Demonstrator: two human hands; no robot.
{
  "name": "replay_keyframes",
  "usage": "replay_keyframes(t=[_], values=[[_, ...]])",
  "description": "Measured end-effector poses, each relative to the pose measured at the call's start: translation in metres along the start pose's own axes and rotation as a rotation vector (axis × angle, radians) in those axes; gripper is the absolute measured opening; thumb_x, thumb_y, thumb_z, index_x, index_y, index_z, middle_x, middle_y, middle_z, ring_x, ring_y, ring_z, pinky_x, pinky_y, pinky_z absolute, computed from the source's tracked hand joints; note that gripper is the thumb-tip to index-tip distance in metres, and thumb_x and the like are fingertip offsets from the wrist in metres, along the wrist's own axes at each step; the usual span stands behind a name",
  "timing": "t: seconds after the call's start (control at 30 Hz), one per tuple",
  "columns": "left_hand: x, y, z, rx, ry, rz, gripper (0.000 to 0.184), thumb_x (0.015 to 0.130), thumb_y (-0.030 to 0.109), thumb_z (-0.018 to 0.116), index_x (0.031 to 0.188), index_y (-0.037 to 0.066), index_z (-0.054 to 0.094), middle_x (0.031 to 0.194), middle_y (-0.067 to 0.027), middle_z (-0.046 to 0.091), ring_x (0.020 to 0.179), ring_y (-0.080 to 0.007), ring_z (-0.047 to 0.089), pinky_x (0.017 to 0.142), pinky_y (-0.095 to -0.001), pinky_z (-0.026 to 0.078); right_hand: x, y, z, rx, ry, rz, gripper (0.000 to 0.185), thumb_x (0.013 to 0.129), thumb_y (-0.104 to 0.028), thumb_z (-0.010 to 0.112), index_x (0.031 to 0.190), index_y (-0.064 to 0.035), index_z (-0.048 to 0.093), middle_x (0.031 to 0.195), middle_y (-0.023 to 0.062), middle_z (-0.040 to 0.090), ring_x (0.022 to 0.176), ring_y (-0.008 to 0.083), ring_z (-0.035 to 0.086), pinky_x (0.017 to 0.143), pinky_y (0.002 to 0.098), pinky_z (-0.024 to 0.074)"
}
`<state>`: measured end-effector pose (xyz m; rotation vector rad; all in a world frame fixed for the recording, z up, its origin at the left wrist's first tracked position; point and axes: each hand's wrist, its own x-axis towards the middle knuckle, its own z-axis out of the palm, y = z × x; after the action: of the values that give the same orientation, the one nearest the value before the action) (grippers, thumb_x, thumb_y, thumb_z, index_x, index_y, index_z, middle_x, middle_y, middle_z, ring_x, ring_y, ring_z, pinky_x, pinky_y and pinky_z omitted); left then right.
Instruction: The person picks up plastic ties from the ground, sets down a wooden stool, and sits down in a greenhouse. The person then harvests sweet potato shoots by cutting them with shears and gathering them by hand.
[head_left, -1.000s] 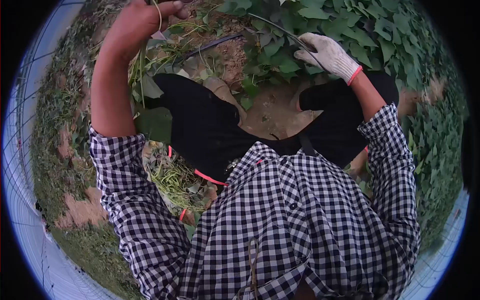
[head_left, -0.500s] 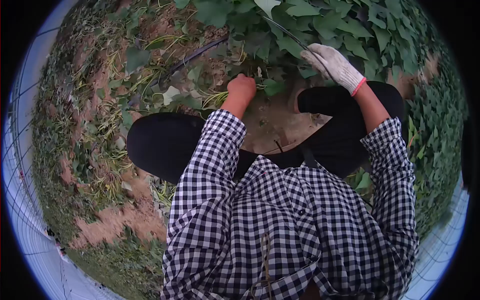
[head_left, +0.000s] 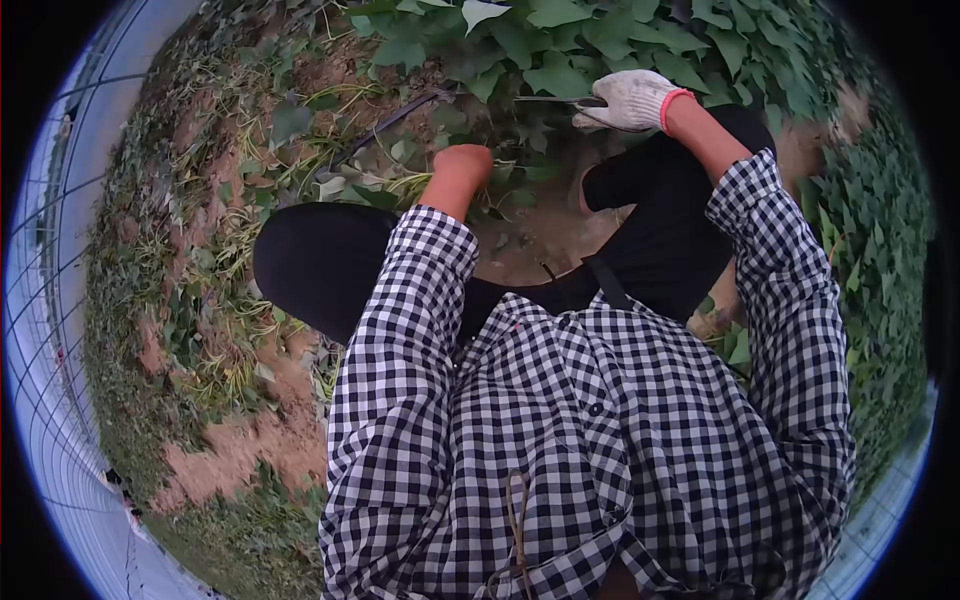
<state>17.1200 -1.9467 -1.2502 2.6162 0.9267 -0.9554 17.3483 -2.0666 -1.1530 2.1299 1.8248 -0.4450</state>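
My bare left hand [head_left: 463, 166] is closed in a fist low over the soil, between my knees. Yellow-green vine stems [head_left: 408, 186] come out beside it, and leaves show past its knuckles; what lies inside the fist is mostly hidden. My right hand [head_left: 630, 101] wears a white knit glove with a red cuff. Its fingers are curled round a thin dark tool [head_left: 552, 99] that looks like a sickle. The tool's slender, blade-like part points left in front of the leafy vines [head_left: 570, 75]; its grip is hidden by the glove.
A dark strip like drip hose [head_left: 405, 116] runs across the ground beyond my left hand. Bent, pale stems [head_left: 235, 255] lie over the soil on the left. Dense green leaves [head_left: 880, 260] grow on the right. My black-clad knees [head_left: 325, 265] flank the work area.
My right hand has moved up and slightly left, and the tool has swung from slanting to nearly level. My left fist has shifted slightly left and up, still closed.
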Motion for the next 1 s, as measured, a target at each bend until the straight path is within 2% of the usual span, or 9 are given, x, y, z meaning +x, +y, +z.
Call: replay_keyframes(t=[0.27, 0.43, 0.5, 0.57, 0.67, 0.73, 0.8, 0.97, 1.0], values=[[0.034, 0.016, -0.104, -0.074, 0.275, 0.127, 0.027, 0.077, 0.01, 0.063, 0.103, 0.004, 0.068, 0.112, -0.016, 0.065, 0.104, -0.0325, 0.062, 0.085, -0.0405, 0.052, -0.039, 0.023, -0.093, -0.113, 0.18, 0.046, 0.071, 0.085, -0.067, 0.044, 0.086, 0.0013, 0.063, 0.081, 0.0175, 0.064, 0.083, 0.0336, 0.063, 0.075, 0.0425, 0.0493], [0.038, 0.032, -0.118, -0.116, 0.344, 0.193, 0.043, 0.083, 0.009, 0.056, 0.125, 0.019, 0.055, 0.14, -0.019, 0.038, 0.113, -0.0344, 0.056, 0.092, -0.0411, 0.048, -0.006, 0.081, -0.059, 0.035, 0.117, 0.068, 0.069, 0.088, -0.066, 0.042, 0.087, 0.0003, 0.064, 0.08, 0.0169, 0.062, 0.079, 0.0329, 0.061, 0.074, 0.0422, 0.0479], [0.053, 0.008, -0.096, -0.067, 0.438, 0.109, 0.038, 0.086, 0.017, 0.052, 0.124, 0.016, 0.054, 0.14, -0.0204, 0.038, 0.112, -0.0343, 0.057, 0.091, -0.0413, 0.049, -0.01, 0.054, -0.04, 0.137, 0.005, 0.116, 0.07, 0.087, -0.067, 0.042, 0.087, -0.0004, 0.064, 0.078, 0.0168, 0.061, 0.078, 0.0327, 0.061, 0.073, 0.0418, 0.0475], [0.072, -0.029, -0.083, -0.193, 0.518, 0.013, 0.03, 0.088, 0.02, 0.048, 0.117, 0.014, 0.056, 0.123, -0.0222, 0.053, 0.104, -0.0357, 0.061, 0.088, -0.0442, 0.05, -0.001, 0.046, -0.016, 0.2, -0.019, 0.08, 0.077, 0.084, -0.073, 0.041, 0.087, 0.0006, 0.065, 0.085, 0.0173, 0.065, 0.083, 0.033, 0.064, 0.079, 0.041, 0.0501], [0.1, -0.109, -0.063, 0.084, 0.553, 0.1, 0.024, 0.09, 0.021, 0.045, 0.101, 0.008, 0.062, 0.101, -0.0211, 0.064, 0.096, -0.0393, 0.062, 0.082, -0.0465, 0.051, 0.009, 0.018, -0.007, 0.241, -0.066, 0.033, 0.071, 0.086, -0.067, 0.042, 0.091, 0.0002, 0.064, 0.086, 0.0185, 0.064, 0.087, 0.0341, 0.063, 0.08, 0.0422, 0.0484], [0.084, -0.143, -0.055, -0.135, 0.669, 0.078, 0.023, 0.089, 0.018, 0.046, 0.094, 0.004, 0.064, 0.103, -0.0202, 0.063, 0.095, -0.0398, 0.062, 0.079, -0.0464, 0.052, 0.029, 0.011, 0.005, 0.284, -0.034, -0.015, 0.071, 0.088, -0.067, 0.04, 0.096, -0.0001, 0.062, 0.09, 0.0199, 0.064, 0.088, 0.0359, 0.062, 0.082, 0.0431, 0.0485], [0.061, -0.171, -0.042, -0.324, 0.519, -0.076, 0.021, 0.086, 0.012, 0.05, 0.098, 0.004, 0.064, 0.101, -0.0206, 0.064, 0.094, -0.0388, 0.063, 0.078, -0.046, 0.052, 0.046, 0.003, 0.029, 0.344, 0.245, -0.086, 0.069, 0.089, -0.064, 0.039, 0.098, 0.0008, 0.061, 0.091, 0.022, 0.063, 0.09, 0.0372, 0.061, 0.082, 0.0432, 0.0479], [0.053, -0.213, 0.004, -0.674, 0.419, -0.116, 0.027, 0.078, 0.004, 0.055, 0.099, 0.008, 0.071, 0.09, -0.0186, 0.068, 0.084, -0.0328, 0.067, 0.074, -0.0366, 0.052, 0.061, 0.044, 0.059, 0.406, 0.117, 0.198, 0.068, 0.092, -0.061, 0.036, 0.088, 0.0017, 0.063, 0.088, 0.024, 0.063, 0.091, 0.0383, 0.06, 0.082, 0.0439, 0.0458], [0.051, -0.217, -0.004, -0.83, 0.292, -0.183, 0.027, 0.077, 0.005, 0.055, 0.099, 0.008, 0.071, 0.09, -0.0184, 0.068, 0.084, -0.0324, 0.067, 0.074, -0.0365, 0.052, 0.059, 0.052, 0.067, 0.361, 0.022, 0.183, 0.075, 0.091, -0.064, 0.033, 0.101, 0.0052, 0.061, 0.097, 0.0233, 0.064, 0.095, 0.0376, 0.061, 0.086, 0.0417, 0.0472]])
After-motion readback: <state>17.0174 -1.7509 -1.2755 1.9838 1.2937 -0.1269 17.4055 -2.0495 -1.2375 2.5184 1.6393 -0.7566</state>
